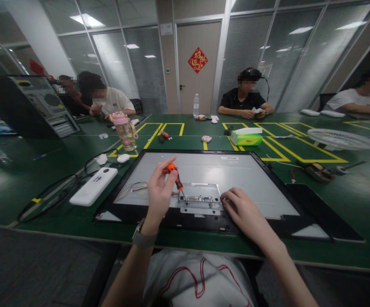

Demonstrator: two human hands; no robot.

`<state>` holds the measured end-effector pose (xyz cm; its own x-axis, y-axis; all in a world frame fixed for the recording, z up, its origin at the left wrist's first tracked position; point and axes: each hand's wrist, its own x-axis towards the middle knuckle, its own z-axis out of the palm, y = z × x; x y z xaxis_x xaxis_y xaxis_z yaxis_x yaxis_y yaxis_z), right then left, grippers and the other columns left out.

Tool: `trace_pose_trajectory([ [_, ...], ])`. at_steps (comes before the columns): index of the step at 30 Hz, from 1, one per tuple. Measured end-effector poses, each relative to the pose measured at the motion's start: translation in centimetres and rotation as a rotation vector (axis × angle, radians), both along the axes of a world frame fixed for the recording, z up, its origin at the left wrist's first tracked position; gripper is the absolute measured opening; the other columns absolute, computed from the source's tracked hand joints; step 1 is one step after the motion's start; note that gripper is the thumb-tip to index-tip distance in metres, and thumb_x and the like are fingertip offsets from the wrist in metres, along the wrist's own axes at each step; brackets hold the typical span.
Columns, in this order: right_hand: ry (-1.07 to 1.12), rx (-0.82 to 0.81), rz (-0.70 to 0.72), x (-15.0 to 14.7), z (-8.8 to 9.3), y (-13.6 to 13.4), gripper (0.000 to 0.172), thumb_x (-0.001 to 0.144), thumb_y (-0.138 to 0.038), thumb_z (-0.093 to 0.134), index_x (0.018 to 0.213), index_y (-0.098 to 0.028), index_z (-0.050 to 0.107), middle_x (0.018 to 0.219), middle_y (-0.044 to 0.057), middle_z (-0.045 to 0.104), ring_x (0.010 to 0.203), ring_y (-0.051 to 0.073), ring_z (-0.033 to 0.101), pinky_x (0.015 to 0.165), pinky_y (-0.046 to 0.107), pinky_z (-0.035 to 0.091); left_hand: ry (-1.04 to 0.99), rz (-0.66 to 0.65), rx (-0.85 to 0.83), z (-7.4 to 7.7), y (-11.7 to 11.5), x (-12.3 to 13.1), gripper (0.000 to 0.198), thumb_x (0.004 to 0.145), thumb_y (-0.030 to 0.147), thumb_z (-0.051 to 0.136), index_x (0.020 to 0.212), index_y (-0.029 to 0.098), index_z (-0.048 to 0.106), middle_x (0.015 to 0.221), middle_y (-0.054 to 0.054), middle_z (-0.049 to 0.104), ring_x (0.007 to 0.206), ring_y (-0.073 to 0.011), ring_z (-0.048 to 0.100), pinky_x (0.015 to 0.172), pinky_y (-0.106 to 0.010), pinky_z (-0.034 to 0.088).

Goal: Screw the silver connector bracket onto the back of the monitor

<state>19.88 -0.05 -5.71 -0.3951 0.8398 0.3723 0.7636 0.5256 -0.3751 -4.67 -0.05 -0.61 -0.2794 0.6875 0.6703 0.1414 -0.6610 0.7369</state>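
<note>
An orange and black screwdriver [176, 175] is gripped in my left hand [161, 187], its shaft slanting down to the left end of a metal bracket [200, 209]. The bracket, with a row of ports along it, sits on the back of a flat monitor panel [255, 179] that lies in front of me. My right hand [240, 209] rests at the bracket's right end, fingers curled against it; whether they pinch anything small is hidden. Thin wires [130, 187] run across the panel left of my left hand.
Left of the panel lie a white power bank [94, 186] and black cables [52, 192]. Behind stand a pink-lidded bottle [124, 132] and a green tissue pack [246, 137]. A dark flat panel [325, 211] and a white fan grille [341, 138] lie right. Several people sit across the table.
</note>
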Motion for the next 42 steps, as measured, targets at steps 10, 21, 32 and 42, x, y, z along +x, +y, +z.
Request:
trace_pose_trajectory([
  [10,0.006,-0.010,0.008,-0.01,-0.05,0.00,0.020,0.095,-0.017,0.042,0.092,-0.018,0.061,0.092,0.009,0.060,0.087,0.025,0.057,0.081,0.042,0.049,0.057,0.029,0.039,-0.22,0.11,-0.18,0.025,0.088,0.028,0.062,0.110,0.022,0.070,0.094,-0.004,0.063,0.084,-0.0138,0.060,0.078,-0.025,0.049],
  [21,0.005,0.013,0.003,-0.03,-0.10,0.03,0.018,0.094,-0.017,0.044,0.092,-0.018,0.062,0.092,0.009,0.060,0.086,0.025,0.058,0.080,0.041,0.050,-0.016,-0.037,-0.023,-0.22,0.16,-0.16,0.025,0.088,0.033,0.062,0.109,0.021,0.069,0.092,-0.004,0.065,0.077,-0.0131,0.062,0.072,-0.024,0.052],
  [32,0.001,0.009,0.007,0.01,-0.09,0.05,0.019,0.095,-0.017,0.043,0.092,-0.019,0.062,0.092,0.009,0.061,0.087,0.025,0.058,0.081,0.041,0.050,-0.074,-0.097,-0.052,-0.62,0.35,-0.39,0.030,0.093,0.036,0.054,0.115,0.020,0.067,0.094,-0.005,0.063,0.083,-0.0143,0.060,0.080,-0.026,0.050],
  [42,-0.004,0.005,0.001,-0.05,-0.01,0.01,0.019,0.094,-0.017,0.043,0.092,-0.019,0.062,0.092,0.009,0.061,0.087,0.025,0.059,0.082,0.041,0.051,-0.028,-0.016,-0.024,-0.11,0.17,-0.08,0.029,0.085,0.035,0.066,0.109,0.019,0.069,0.088,-0.004,0.061,0.076,-0.0132,0.057,0.073,-0.025,0.050],
])
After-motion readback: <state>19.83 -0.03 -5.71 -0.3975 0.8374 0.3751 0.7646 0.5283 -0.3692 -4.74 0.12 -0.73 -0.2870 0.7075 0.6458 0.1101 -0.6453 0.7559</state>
